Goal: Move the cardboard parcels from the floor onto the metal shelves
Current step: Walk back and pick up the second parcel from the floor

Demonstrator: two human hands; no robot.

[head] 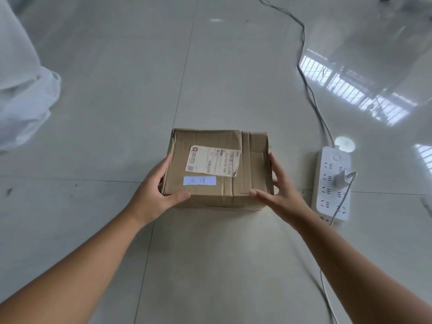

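Reaching down with both arms outstretched, I have my left hand (155,191) and right hand (279,190) clasping opposite sides of the one cardboard parcel (218,167) on the floor (117,90), one power strip (333,185) to its right.

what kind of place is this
Probably a storeroom or parcel depot, indoors: a glossy tiled floor, a labelled cardboard parcel held between both hands, and a power strip lying beside it.
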